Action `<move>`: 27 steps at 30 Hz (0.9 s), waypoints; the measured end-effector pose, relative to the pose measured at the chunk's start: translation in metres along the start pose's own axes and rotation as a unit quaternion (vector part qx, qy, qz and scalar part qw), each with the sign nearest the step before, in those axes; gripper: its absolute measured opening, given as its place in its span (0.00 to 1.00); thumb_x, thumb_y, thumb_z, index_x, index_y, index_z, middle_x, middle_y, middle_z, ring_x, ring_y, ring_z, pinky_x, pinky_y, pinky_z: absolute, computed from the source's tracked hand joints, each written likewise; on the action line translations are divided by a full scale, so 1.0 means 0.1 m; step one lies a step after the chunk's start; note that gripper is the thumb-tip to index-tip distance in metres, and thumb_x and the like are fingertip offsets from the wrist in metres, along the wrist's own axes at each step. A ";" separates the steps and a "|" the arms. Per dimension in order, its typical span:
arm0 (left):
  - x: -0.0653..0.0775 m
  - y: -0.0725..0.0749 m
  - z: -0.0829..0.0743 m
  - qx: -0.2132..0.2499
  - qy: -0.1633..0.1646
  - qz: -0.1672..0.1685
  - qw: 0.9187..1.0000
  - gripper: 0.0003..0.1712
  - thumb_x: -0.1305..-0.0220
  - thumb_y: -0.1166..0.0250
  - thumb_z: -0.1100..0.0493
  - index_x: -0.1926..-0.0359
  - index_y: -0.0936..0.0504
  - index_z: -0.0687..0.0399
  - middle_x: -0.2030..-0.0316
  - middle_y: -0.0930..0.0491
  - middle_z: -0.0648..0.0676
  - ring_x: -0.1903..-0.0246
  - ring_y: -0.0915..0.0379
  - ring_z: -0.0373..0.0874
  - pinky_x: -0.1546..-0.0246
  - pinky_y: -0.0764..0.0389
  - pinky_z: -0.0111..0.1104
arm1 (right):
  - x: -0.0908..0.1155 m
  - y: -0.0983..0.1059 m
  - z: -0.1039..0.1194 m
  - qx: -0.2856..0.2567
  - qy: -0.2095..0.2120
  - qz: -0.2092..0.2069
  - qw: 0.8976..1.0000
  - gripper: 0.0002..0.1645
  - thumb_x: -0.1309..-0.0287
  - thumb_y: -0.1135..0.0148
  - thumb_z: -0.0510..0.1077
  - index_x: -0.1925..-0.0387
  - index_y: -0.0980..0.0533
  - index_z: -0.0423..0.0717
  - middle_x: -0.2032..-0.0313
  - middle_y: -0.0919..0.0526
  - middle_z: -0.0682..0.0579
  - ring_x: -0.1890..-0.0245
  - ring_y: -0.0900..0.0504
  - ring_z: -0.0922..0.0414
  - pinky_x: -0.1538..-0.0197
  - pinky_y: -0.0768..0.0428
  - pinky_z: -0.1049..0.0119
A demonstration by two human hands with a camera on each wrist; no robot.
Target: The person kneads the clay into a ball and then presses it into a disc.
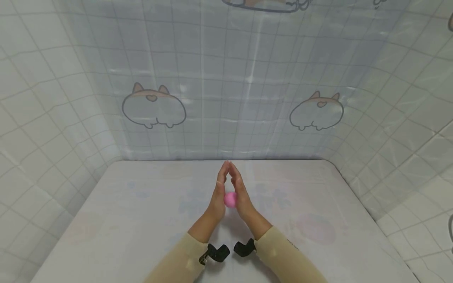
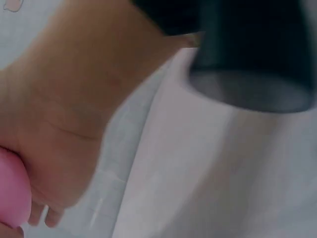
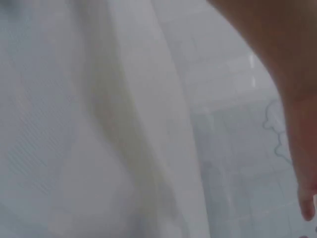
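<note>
A pink ball [image 1: 230, 199] is caught between the two palms in the head view, near the heels of the hands. My left hand [image 1: 218, 192] presses it from the left with straight fingers. On the other side my right hand [image 1: 242, 193] presses with its fingers straight too. The fingertips of both hands meet at the top, like a roof. In the left wrist view, part of the ball [image 2: 14, 191] shows against the left palm [image 2: 59, 144]. Only an edge of the right hand [image 3: 304, 144] appears in the right wrist view, and the ball is out of sight there.
Beneath the hands lies a pale table [image 1: 141, 220] with faint patterns. A tiled-pattern sheet [image 1: 226, 90] with cartoon animal drawings rises behind it and at both sides. Black wrist mounts [image 1: 218, 253] sit at the cream sleeves [image 1: 180, 259].
</note>
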State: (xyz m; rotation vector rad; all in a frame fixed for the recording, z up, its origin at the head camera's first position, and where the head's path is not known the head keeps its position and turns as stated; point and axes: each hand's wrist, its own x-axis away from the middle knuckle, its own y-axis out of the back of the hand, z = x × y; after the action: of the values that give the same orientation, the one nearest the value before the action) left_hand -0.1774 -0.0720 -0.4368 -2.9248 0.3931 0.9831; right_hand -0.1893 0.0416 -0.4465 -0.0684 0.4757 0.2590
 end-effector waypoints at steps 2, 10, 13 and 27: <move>-0.02 0.01 -0.02 -0.009 -0.004 -0.014 1.000 0.48 0.26 0.75 0.28 0.21 0.58 0.58 0.22 0.57 0.61 0.24 0.60 0.58 0.30 0.58 0.62 | 0.02 -0.04 0.01 -0.015 -0.001 0.012 1.000 0.47 0.27 0.72 0.72 0.21 0.54 0.45 0.22 0.51 0.44 0.23 0.53 0.43 0.26 0.56 0.39; -0.07 0.07 -0.02 -0.053 -0.037 -0.041 0.997 0.52 0.28 0.70 0.26 0.21 0.58 0.61 0.22 0.59 0.63 0.23 0.63 0.58 0.30 0.59 0.63 | 0.08 -0.18 0.11 -0.078 0.036 0.042 0.995 0.43 0.23 0.75 0.65 0.22 0.58 0.40 0.23 0.56 0.36 0.25 0.57 0.32 0.27 0.56 0.36; -0.08 0.09 0.01 -0.074 -0.032 -0.042 0.996 0.52 0.28 0.70 0.25 0.21 0.57 0.61 0.22 0.58 0.62 0.23 0.62 0.57 0.30 0.58 0.64 | 0.08 -0.20 0.16 -0.095 0.034 0.042 0.994 0.45 0.24 0.75 0.66 0.22 0.59 0.40 0.23 0.57 0.35 0.25 0.57 0.34 0.27 0.56 0.37; 0.02 0.08 0.16 -0.148 0.041 0.016 0.988 0.43 0.25 0.69 0.29 0.20 0.51 0.49 0.21 0.60 0.60 0.24 0.65 0.62 0.37 0.61 0.73 | 0.00 -0.08 0.30 -0.020 0.070 -0.011 0.997 0.48 0.25 0.70 0.70 0.22 0.57 0.40 0.23 0.51 0.41 0.24 0.51 0.40 0.28 0.51 0.37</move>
State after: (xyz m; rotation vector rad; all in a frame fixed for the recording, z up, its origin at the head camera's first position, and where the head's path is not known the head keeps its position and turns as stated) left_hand -0.1869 -0.0787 -0.4502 -3.2422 0.3241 1.0082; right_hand -0.1738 0.0377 -0.4199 -0.1306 0.6082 0.2425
